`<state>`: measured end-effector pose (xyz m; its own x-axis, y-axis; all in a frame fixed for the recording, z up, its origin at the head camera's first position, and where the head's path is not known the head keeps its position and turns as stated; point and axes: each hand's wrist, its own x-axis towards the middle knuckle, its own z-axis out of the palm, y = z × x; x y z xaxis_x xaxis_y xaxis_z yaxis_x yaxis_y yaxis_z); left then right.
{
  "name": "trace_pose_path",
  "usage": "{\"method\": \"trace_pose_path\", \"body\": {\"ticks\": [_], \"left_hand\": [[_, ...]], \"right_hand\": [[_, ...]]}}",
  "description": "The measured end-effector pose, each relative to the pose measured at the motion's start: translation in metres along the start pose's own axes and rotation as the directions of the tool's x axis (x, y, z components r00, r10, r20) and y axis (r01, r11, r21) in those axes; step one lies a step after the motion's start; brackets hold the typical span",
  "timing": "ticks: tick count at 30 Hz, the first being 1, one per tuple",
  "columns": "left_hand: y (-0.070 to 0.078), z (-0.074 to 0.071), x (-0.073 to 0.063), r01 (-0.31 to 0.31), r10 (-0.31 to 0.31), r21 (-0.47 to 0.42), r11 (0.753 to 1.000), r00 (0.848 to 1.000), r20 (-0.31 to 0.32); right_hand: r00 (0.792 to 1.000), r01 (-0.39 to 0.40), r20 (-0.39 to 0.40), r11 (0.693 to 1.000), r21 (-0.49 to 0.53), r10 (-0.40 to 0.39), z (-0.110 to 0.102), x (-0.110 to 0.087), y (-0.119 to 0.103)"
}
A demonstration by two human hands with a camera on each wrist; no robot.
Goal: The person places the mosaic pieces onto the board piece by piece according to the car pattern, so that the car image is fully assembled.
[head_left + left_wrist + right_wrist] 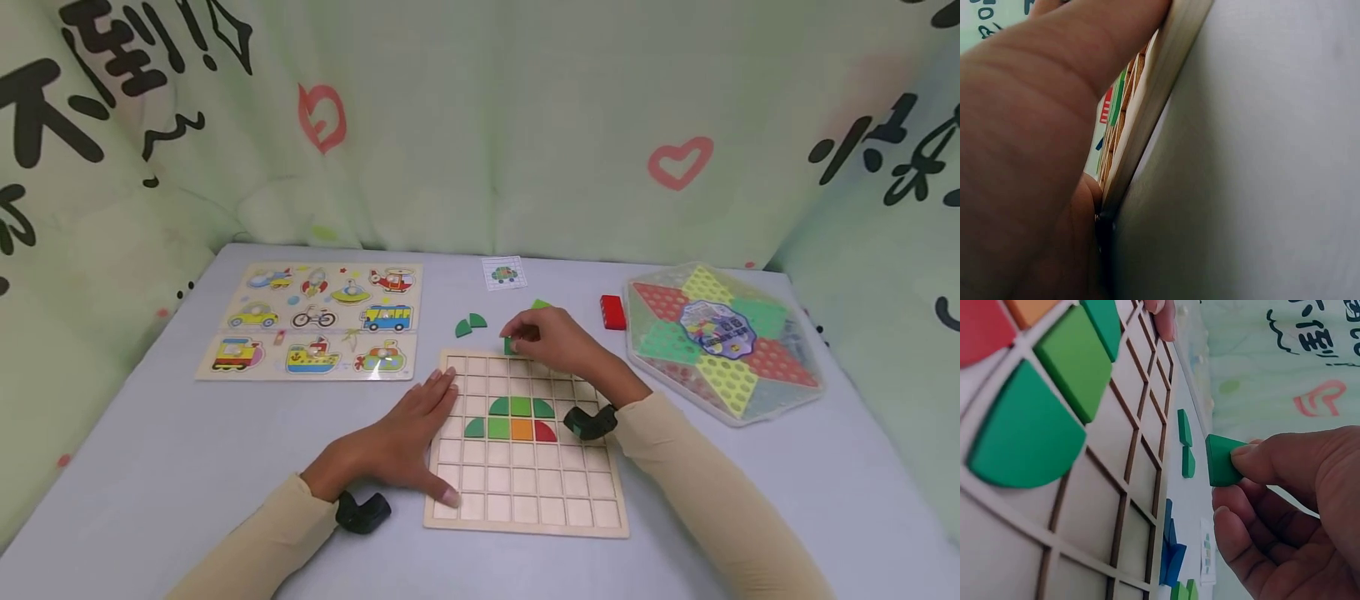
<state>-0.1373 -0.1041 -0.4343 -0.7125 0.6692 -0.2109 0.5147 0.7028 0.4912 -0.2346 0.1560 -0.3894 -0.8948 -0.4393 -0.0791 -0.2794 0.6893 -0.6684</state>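
Note:
A wooden grid board (525,483) lies on the table. In its cells sit green quarter-round pieces (475,427), light green squares (520,407), an orange square (521,429) and a red quarter-round piece (545,431). My left hand (405,433) rests on the board's left edge, fingers straight and thumb spread. Just past the far edge, my right hand (555,340) pinches a dark green piece (1221,461) between thumb and fingers; its full outline is partly covered. Two loose green quarter-round pieces (470,325) lie left of that hand.
A picture card (504,273) lies at the back. Blue pieces (1172,550) and light green pieces (540,304) are near the right hand. A vehicle puzzle (315,321) is at left; a red block (612,312) and a Chinese checkers box (723,342) are at right.

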Motion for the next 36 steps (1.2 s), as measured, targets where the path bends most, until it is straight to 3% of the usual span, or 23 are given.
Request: {"method": "trace_pose_path", "body": {"ticks": [16, 24, 30, 36], "left_hand": [[0.005, 0.000, 0.001, 0.012, -0.012, 0.004, 1.000, 1.000, 0.024], [0.002, 0.000, 0.003, 0.011, -0.012, 0.014, 1.000, 1.000, 0.016], [0.000, 0.002, 0.002, 0.026, -0.026, 0.014, 1.000, 1.000, 0.018], [0.000, 0.002, 0.001, 0.026, -0.026, 0.012, 1.000, 1.000, 0.015]], "right_hand": [[0.997, 0.049, 0.060, 0.997, 0.061, -0.053, -0.002, -0.053, 0.029], [0.995, 0.027, 0.097, 0.997, 0.073, -0.034, -0.003, -0.070, 0.033], [0.992, 0.018, 0.117, 0.988, 0.154, -0.036, -0.001, -0.079, 0.032], [0.990, 0.046, 0.129, 0.988, 0.148, -0.065, 0.000, -0.091, 0.032]]}}
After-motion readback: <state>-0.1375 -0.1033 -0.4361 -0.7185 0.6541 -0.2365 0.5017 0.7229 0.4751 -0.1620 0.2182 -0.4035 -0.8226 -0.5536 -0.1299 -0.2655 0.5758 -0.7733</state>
